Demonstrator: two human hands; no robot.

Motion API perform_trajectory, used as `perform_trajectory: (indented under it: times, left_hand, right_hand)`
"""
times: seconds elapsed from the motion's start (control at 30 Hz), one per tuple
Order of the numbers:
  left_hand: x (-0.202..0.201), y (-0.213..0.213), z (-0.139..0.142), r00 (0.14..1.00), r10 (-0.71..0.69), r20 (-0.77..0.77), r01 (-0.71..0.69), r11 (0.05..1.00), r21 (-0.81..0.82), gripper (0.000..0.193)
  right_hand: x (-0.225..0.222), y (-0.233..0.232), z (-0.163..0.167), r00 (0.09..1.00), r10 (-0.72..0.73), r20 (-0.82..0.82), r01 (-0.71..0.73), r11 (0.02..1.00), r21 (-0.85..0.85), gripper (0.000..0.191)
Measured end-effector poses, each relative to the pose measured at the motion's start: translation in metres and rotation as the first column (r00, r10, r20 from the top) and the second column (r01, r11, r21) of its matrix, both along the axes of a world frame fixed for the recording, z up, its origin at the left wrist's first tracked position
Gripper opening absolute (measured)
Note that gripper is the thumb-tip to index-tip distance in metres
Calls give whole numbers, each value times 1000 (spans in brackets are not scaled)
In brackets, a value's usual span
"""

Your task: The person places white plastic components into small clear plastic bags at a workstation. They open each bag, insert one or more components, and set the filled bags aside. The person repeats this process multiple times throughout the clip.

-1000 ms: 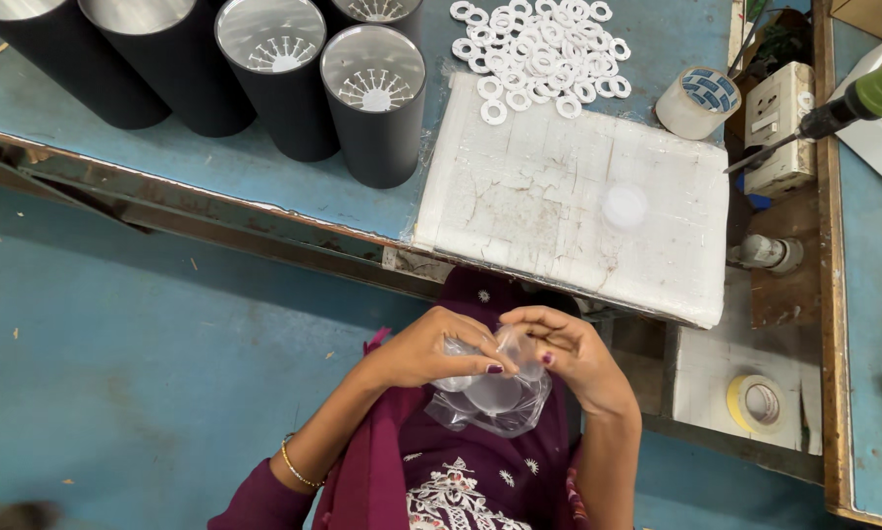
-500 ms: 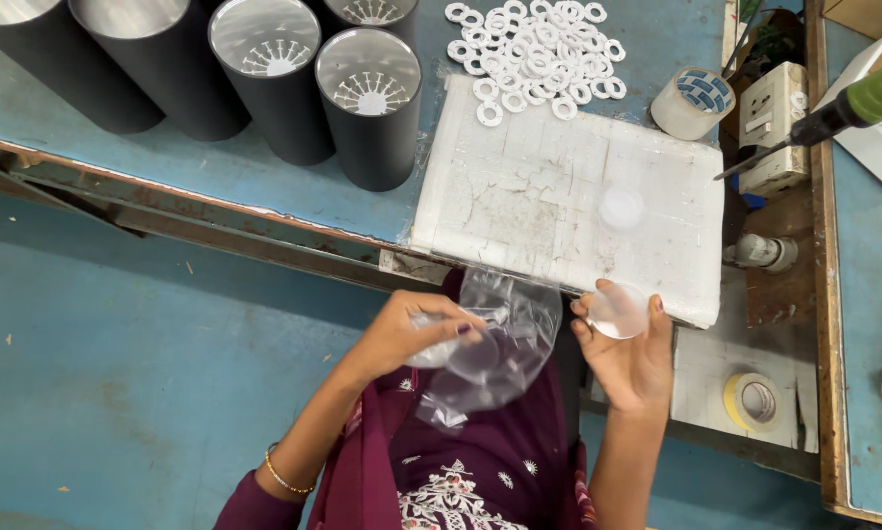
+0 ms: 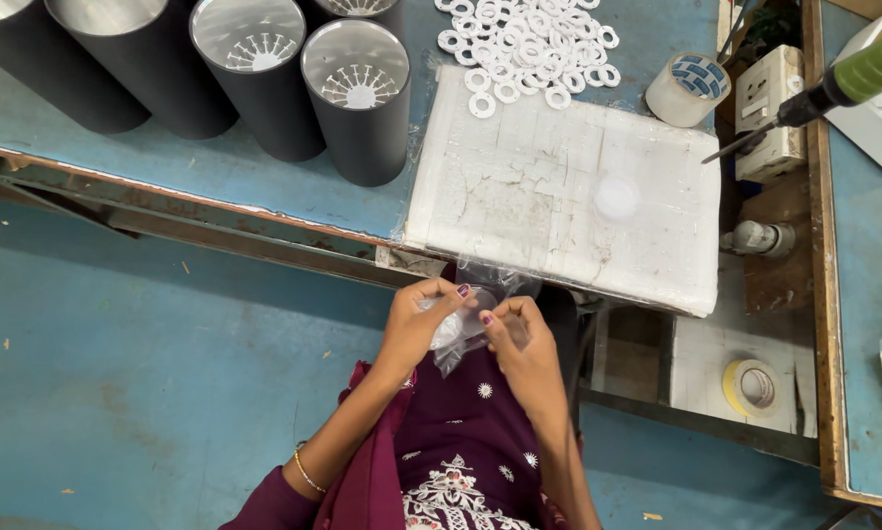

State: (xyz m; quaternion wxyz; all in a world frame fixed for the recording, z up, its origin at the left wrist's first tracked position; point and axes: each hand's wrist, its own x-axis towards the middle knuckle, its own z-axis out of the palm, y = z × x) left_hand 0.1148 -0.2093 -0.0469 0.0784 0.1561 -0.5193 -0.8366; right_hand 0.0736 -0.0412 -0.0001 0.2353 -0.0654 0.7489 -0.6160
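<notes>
While both forearms rise bent from the lap, the left hand (image 3: 419, 319) and right hand (image 3: 521, 339) meet fingertip to fingertip, each pinching a clear plastic bag (image 3: 461, 329) with a pale round piece inside. Just beyond the knuckles lies a white foam slab (image 3: 559, 186); black cylinders (image 3: 358, 98) stand farther up-left.

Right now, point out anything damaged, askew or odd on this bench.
The white foam slab is cracked across its top and overhangs the blue table edge. White rings lie in a loose heap behind it. Both hands, left hand and right hand, pinch a crumpled clear plastic bag.
</notes>
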Motion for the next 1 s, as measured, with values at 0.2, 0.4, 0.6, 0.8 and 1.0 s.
perform_trajectory:
  times: [0.2, 0.4, 0.6, 0.8, 1.0]
  left_hand:
    - [8, 0, 0, 992, -103, 77, 85, 975, 205, 24]
    - [7, 17, -8, 990, -123, -74, 126, 992, 25, 20]
    - [9, 19, -1, 990, -139, -13, 138, 965, 223, 23]
    - [5, 12, 6, 998, -56, 0, 54, 961, 272, 17]
    - [9, -24, 7, 997, -60, -41, 69, 956, 285, 16]
  right_hand:
    - [-1, -10, 17, 994, 1, -112, 17, 987, 160, 37]
    - [0, -7, 17, 990, 12, -142, 13, 984, 175, 44]
    - [-13, 5, -7, 999, 53, -7, -53, 962, -269, 42]
    - [-33, 32, -21, 977, 82, 198, 54, 799, -599, 43]
    - [-42, 65, 12, 949, 133, 285, 104, 723, -683, 48]
